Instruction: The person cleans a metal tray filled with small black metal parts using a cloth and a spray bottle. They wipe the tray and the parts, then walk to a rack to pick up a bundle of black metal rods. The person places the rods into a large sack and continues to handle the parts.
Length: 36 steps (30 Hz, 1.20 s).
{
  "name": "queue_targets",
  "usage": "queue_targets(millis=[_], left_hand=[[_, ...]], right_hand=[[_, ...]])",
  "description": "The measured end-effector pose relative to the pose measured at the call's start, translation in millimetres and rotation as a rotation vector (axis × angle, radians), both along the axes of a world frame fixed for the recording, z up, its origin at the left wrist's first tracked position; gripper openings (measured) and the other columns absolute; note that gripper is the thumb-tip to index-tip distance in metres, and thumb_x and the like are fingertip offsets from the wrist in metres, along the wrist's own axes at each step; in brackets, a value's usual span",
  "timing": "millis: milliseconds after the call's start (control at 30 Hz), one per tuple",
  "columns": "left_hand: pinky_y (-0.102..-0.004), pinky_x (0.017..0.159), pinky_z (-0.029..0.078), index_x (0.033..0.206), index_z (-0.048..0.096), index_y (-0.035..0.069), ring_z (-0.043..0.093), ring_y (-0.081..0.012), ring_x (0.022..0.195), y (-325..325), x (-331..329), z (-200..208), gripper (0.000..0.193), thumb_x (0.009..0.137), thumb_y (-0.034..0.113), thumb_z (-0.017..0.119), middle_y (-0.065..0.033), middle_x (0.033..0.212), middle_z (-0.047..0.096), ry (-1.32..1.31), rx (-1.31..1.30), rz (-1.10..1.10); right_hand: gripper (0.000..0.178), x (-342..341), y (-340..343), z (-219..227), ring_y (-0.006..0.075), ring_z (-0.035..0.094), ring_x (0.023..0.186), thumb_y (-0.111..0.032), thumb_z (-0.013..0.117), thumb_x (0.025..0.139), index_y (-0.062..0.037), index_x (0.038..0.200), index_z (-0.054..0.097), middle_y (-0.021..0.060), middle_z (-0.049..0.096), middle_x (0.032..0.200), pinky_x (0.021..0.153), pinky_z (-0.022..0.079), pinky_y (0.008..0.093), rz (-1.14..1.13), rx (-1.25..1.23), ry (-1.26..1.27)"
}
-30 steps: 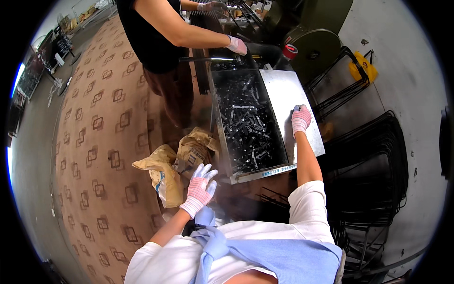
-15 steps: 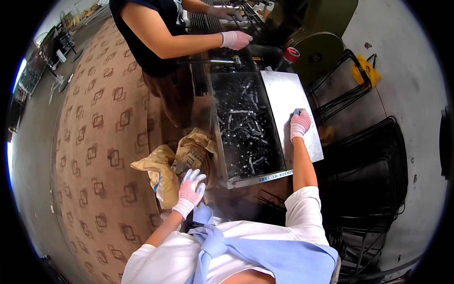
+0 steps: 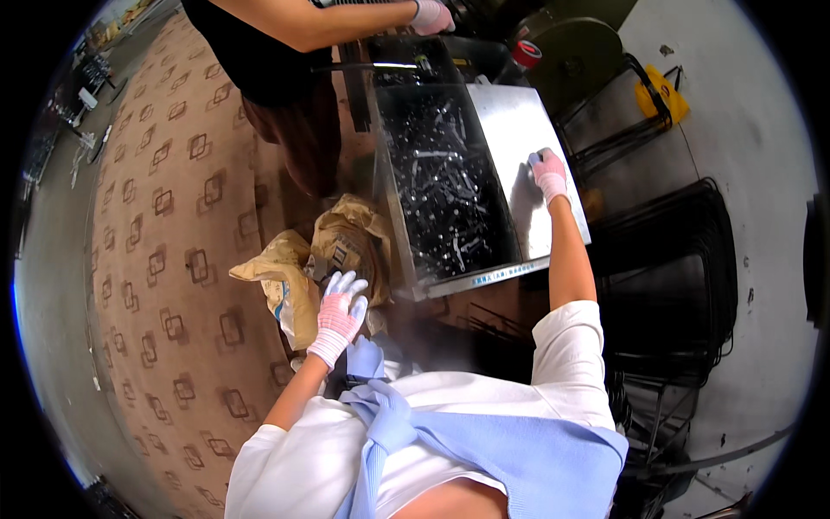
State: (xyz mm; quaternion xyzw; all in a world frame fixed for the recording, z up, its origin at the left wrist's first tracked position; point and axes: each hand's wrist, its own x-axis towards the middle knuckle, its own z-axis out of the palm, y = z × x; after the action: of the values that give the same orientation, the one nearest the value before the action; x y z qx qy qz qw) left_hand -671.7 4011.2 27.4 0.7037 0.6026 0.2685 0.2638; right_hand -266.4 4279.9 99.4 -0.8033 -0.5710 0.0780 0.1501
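A person in a white shirt (image 3: 471, 394) leans over a metal tray (image 3: 441, 287) in a workshop, the right hand (image 3: 547, 176) resting on the bright bare panel (image 3: 519, 121) that forms the tray's right side. Its fingers are curled together; whether they pinch anything cannot be told. Small dark metal pieces (image 3: 445, 173) lie scattered over the tray's black left section, some catching the light. The left hand (image 3: 339, 316), in a pink-and-white glove like the right, hangs with its fingers spread wide, near two brown paper sacks (image 3: 350, 229) slumped on the floor left of the tray. A co-worker in a dark top (image 3: 259, 78) stands beyond the sacks, one gloved hand (image 3: 432, 16) past the tray's far end, where a red can (image 3: 526, 54) stands near a dark green machine (image 3: 575, 52). Brown carpet (image 3: 173, 225) patterned with linked squares covers the floor at left, bordered by a strip of grey floor (image 3: 60, 225). At right, stacked black metal frames (image 3: 657, 294) and a yellow bag (image 3: 664, 97) sit near a marked grey wall (image 3: 743, 156).
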Motion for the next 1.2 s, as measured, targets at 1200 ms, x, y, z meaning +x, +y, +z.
queue_targets(millis=[1200], left_hand=[[-0.0289, 0.06, 0.051, 0.109, 0.055, -0.001, 0.059, -0.0174, 0.06, -336.4, -509.1, 6.3, 0.029, 0.083, 0.011, 0.047, -0.0151, 0.088, 0.062, -1.08, 0.003, 1.335]], right_hand=[[0.019, -733.5, -353.9, -40.0, 0.0095, 0.053, 0.078, -0.01, 0.053, 0.086, -0.0035, 0.103, 0.059, 0.0022, 0.061, 0.083, 0.073, 0.043, 0.0222, 0.819, -0.383, 1.161]])
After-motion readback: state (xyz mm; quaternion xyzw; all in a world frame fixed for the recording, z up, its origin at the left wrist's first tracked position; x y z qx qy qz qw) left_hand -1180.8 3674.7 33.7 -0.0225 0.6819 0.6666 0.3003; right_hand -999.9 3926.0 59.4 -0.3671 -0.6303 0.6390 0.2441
